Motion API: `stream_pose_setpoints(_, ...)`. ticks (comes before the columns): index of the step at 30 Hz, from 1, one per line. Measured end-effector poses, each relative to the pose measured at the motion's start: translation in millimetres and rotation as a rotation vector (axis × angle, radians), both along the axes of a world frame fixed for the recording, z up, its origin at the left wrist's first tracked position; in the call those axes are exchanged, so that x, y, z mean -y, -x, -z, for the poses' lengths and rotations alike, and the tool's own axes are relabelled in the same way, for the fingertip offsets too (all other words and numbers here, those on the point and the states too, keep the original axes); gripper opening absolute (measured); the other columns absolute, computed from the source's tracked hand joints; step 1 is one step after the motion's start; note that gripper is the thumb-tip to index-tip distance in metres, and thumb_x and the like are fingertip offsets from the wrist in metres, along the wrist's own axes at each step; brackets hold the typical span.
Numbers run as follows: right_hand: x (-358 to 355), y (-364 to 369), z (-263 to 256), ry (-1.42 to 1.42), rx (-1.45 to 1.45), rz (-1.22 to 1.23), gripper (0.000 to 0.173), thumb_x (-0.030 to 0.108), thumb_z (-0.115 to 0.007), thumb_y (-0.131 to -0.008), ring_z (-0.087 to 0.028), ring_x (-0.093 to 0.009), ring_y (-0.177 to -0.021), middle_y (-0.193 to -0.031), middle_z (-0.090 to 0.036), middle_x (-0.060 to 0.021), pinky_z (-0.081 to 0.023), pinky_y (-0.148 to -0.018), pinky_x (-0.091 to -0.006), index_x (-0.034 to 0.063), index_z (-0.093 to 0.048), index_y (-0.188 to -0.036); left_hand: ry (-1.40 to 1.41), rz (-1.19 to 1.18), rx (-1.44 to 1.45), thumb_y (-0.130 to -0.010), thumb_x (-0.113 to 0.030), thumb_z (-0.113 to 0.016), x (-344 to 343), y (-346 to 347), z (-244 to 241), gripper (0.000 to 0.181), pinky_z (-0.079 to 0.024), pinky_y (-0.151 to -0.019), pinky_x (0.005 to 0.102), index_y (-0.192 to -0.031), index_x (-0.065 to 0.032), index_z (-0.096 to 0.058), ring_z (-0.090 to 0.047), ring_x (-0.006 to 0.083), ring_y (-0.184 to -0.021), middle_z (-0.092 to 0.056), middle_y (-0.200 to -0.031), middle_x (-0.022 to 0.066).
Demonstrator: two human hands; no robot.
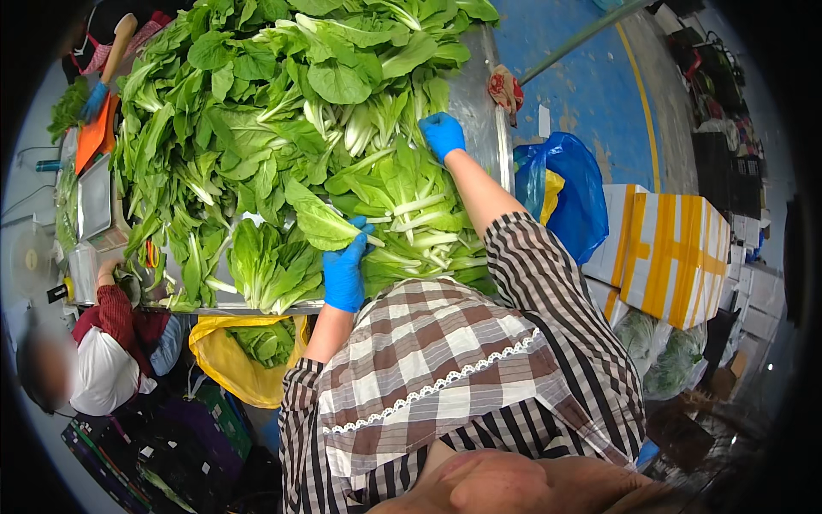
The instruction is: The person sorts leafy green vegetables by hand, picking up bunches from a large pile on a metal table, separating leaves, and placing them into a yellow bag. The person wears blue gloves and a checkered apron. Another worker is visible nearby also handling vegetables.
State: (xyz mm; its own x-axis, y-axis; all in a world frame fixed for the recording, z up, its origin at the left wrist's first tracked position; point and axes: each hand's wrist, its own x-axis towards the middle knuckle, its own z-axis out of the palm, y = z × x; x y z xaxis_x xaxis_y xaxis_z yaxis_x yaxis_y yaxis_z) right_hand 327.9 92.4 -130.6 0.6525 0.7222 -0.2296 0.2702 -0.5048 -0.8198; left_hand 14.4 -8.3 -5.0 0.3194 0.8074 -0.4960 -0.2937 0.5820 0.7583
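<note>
In a blue glove, my left hand (345, 273) grips a single leafy green (327, 221) by its pale stem end, with the leaf pointing up and to the left. My right hand (443, 135), also gloved, is curled at the right edge of the large pile of leafy greens (250, 122); its fingertips are hidden, so a hold on a leaf cannot be made out. Between my hands and my checked apron lies a bunch of greens (424, 218) with white stems. Left of my left hand sits another bunch of greens (263, 263) near the table's front edge.
The metal table (478, 70) shows along its right side, with a patterned cloth (505, 90) at its rim. A yellow bag (218, 360) holding leaves hangs at front left. At right are a blue bag (578, 199) and taped foam boxes (668, 250). Co-workers (109, 360) work at left.
</note>
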Motion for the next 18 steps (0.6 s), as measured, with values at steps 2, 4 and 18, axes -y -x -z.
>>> stream_pose_setpoints(2, -11, -1, 2, 0.091, 0.076, -0.056, 0.025, 0.028, -0.072, -0.080, -0.057, -0.018, -0.057, -0.062, -0.059, -0.0074, -0.046, -0.054, -0.0316, 0.0046, -0.067, -0.077, -0.006, 0.025, -0.017, -0.091, -0.003, -0.058, 2, 1, 0, 0.035, -0.050, -0.083, 0.0305, -0.125, -0.0049, -0.053, -0.061, 0.0167, -0.106, -0.061, -0.119, 0.0067)
stream_pose_setpoints(4, -11, -4, 5, 0.043, -0.212, 0.022, 0.025, 0.028, -0.072, -0.080, -0.055, -0.017, -0.054, -0.060, -0.058, -0.0069, -0.043, -0.050, -0.0309, 0.0053, -0.065, -0.074, -0.003, 0.038, -0.041, -0.091, -0.004, -0.058, 3, 3, 1, 0.034, -0.050, -0.082, 0.0301, -0.124, -0.0046, -0.053, -0.061, 0.0166, -0.106, -0.061, -0.119, 0.0070)
stream_pose_setpoints(18, 154, 71, -105, -0.251, -0.780, -0.191, 0.012, 0.008, -0.066, -0.086, -0.058, -0.010, -0.063, -0.079, -0.066, -0.0042, -0.047, -0.058, -0.0242, -0.0008, -0.066, -0.095, -0.041, 0.090, 0.098, -0.086, -0.003, -0.063, -5, -41, -2, 0.040, -0.048, -0.091, 0.0324, -0.125, 0.0002, -0.053, -0.060, 0.0189, -0.107, -0.064, -0.112, 0.0088)
